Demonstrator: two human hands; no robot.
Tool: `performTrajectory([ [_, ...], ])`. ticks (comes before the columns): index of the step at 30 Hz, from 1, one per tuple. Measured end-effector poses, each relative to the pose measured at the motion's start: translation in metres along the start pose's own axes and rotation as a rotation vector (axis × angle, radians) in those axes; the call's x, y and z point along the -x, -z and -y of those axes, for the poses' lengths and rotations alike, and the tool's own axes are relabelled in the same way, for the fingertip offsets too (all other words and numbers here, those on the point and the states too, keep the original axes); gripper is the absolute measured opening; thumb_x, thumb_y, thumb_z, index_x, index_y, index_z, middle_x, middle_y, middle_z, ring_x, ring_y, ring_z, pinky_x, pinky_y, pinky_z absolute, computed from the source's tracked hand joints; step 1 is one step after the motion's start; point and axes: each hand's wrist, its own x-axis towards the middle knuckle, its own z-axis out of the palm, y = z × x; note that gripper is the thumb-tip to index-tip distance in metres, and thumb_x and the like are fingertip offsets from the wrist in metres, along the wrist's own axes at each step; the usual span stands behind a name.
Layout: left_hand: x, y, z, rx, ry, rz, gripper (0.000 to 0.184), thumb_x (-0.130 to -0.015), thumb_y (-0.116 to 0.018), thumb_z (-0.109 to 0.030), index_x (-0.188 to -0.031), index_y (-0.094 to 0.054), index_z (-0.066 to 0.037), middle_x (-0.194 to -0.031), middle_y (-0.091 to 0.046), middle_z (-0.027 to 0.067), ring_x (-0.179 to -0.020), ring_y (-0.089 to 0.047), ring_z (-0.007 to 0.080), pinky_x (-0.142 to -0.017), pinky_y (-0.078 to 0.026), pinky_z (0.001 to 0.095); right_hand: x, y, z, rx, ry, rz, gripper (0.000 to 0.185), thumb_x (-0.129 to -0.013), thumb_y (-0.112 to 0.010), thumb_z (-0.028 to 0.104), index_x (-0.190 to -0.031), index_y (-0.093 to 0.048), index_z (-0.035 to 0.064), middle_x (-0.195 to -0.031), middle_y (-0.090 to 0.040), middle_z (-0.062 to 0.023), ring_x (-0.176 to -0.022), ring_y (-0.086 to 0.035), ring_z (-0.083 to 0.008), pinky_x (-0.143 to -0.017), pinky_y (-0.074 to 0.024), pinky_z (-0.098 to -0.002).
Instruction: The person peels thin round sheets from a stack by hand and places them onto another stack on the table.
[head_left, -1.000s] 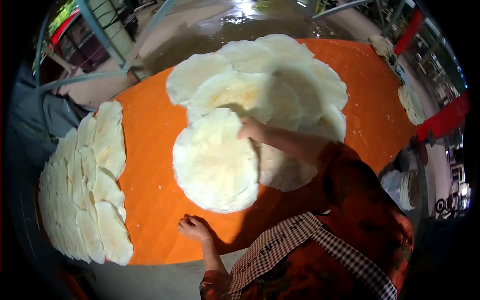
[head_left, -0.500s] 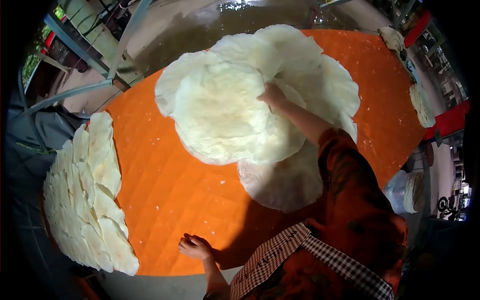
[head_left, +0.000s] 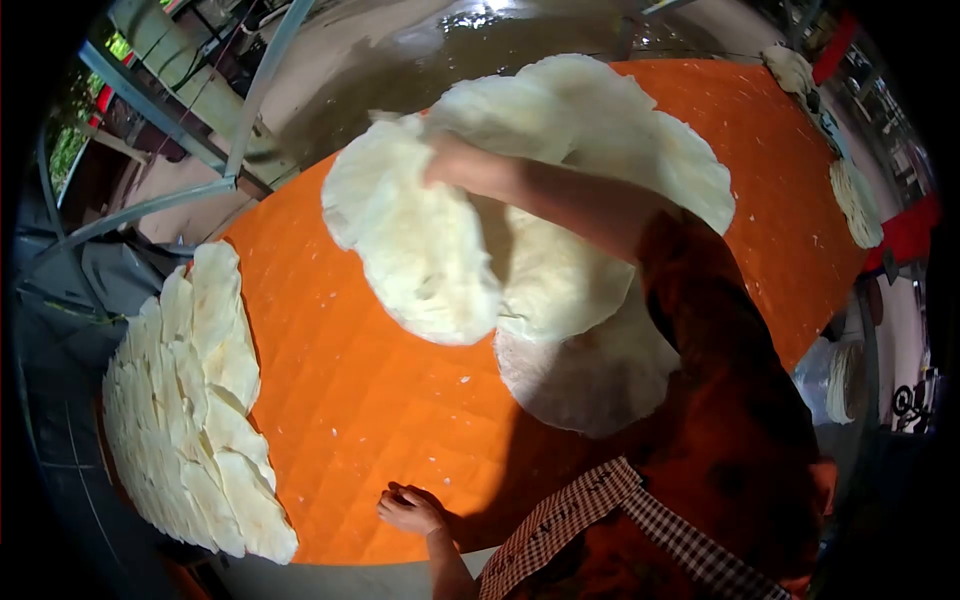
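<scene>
My right hand [head_left: 460, 165] reaches across the orange table [head_left: 370, 400] and grips the edge of a round, pale flat sheet [head_left: 425, 260], which is tilted and slightly blurred. Under and around that sheet lie several overlapping pale round sheets [head_left: 560, 110]. One thinner, more see-through sheet [head_left: 590, 375] sits nearest my body, partly in shadow. My left hand [head_left: 410, 512] rests by the table's near edge with its fingers curled; whether it holds anything small is hidden.
Overlapping rows of pale sheets [head_left: 190, 420] cover the table's left end. Metal bars [head_left: 190, 130] stand beyond the far left edge. Cloths [head_left: 790, 75] and a stack of round sheets [head_left: 855, 205] lie along the right edge.
My right hand has moved left and away from my body with the sheet, which has gone from flat near the middle to tilted over the far left part of the pile. My left hand stays near the edge.
</scene>
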Motion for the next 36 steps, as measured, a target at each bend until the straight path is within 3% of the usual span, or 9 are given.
performTrajectory([
  [5,-0.019,-0.004,-0.023,0.221,-0.030,0.008,0.027,-0.088,-0.053,-0.025,-0.093,-0.054,0.001,-0.093,-0.050,0.0184,-0.087,-0.050,0.0381,-0.074,-0.042,0.0484,-0.075,-0.027,0.162,-0.083,-0.368,-0.026,0.039,-0.062,-0.074,0.004,-0.096,-0.063,-0.0113,-0.094,-0.065,-0.0214,-0.081,-0.064,-0.0327,-0.069,-0.0505,-0.0421],
  [8,-0.067,-0.020,-0.095,0.360,-0.253,-0.065,0.027,-0.087,-0.053,-0.029,-0.093,-0.056,-0.003,-0.098,-0.055,0.0173,-0.090,-0.051,0.0365,-0.076,-0.041,0.0479,-0.109,0.010,0.128,-0.389,-0.266,0.090,0.048,-0.068,-0.070,0.003,-0.112,-0.057,-0.0090,-0.104,-0.064,-0.0225,-0.095,-0.063,-0.0343,-0.083,-0.0517,-0.0429],
  [10,-0.094,-0.050,-0.100,0.324,-0.271,-0.050,0.027,-0.087,-0.053,-0.030,-0.093,-0.056,-0.004,-0.097,-0.055,0.0165,-0.090,-0.051,0.0362,-0.078,-0.040,0.0480,-0.115,0.036,0.085,-0.337,-0.358,0.015,0.036,-0.068,-0.072,0.004,-0.102,-0.064,-0.0071,-0.099,-0.067,-0.0180,-0.092,-0.065,-0.0300,-0.082,-0.0525,-0.0397],
  [13,-0.111,-0.090,-0.105,0.175,-0.305,-0.035,0.026,-0.087,-0.052,-0.031,-0.089,-0.055,-0.005,-0.092,-0.054,0.0149,-0.088,-0.050,0.0361,-0.077,-0.039,0.0476,-0.127,0.078,-0.067,0.121,0.112,-0.002,0.029,-0.065,-0.073,0.009,-0.090,-0.069,-0.0053,-0.092,-0.068,-0.0183,-0.084,-0.067,-0.0264,-0.079,-0.0520,-0.0356],
  [19,-0.115,-0.079,-0.110,0.300,-0.283,-0.006,0.026,-0.090,-0.050,-0.031,-0.081,-0.051,-0.006,-0.084,-0.051,0.0122,-0.082,-0.047,0.0341,-0.075,-0.037,0.0458,-0.075,0.069,-0.182,0.653,-0.448,-0.547,0.041,-0.057,-0.077,0.022,-0.088,-0.069,-0.0029,-0.091,-0.068,-0.0199,-0.089,-0.065,-0.0269,-0.080,-0.0493,-0.0338],
  [25,-0.112,-0.086,-0.115,0.359,-0.309,0.043,0.016,-0.082,-0.057,-0.020,-0.079,-0.052,-0.005,-0.079,-0.052,0.0135,-0.078,-0.049,0.0343,-0.071,-0.038,0.0439,-0.027,0.088,-0.109,0.079,-0.628,-0.323,0.028,-0.072,-0.070,0.032,-0.077,-0.066,0.0046,-0.080,-0.065,-0.0121,-0.074,-0.062,-0.0190,-0.066,-0.0454,-0.0412],
  [31,-0.119,-0.077,-0.109,0.293,-0.307,-0.050,0.009,-0.073,-0.059,-0.010,-0.080,-0.054,-0.006,-0.079,-0.055,0.0132,-0.077,-0.051,0.0334,-0.073,-0.040,0.0438,-0.073,0.080,-0.140,-0.382,-0.714,0.017,0.035,-0.084,-0.061,0.021,-0.108,-0.063,-0.0032,-0.102,-0.067,-0.0152,-0.090,-0.065,-0.0279,-0.086,-0.0490,-0.0376],
  [33,-0.117,-0.071,-0.110,0.263,-0.252,-0.013,0.009,-0.074,-0.059,-0.011,-0.080,-0.055,-0.007,-0.082,-0.055,0.0133,-0.081,-0.051,0.0334,-0.074,-0.041,0.0441,-0.060,0.052,-0.076,-0.296,-0.707,-0.040,0.033,-0.078,-0.066,0.013,-0.104,-0.062,-0.0069,-0.100,-0.065,-0.0167,-0.094,-0.063,-0.0266,-0.083,-0.0496,-0.0404],
  [36,-0.116,-0.073,-0.105,0.263,-0.234,-0.009,0.009,-0.074,-0.060,-0.011,-0.081,-0.055,-0.007,-0.084,-0.054,0.0131,-0.084,-0.050,0.0338,-0.075,-0.041,0.0443,-0.093,0.042,-0.112,-0.070,-0.410,-0.082,0.039,-0.071,-0.063,0.008,-0.109,-0.063,-0.0035,-0.099,-0.067,-0.0147,-0.085,-0.065,-0.0261,-0.079,-0.0510,-0.0355],
])
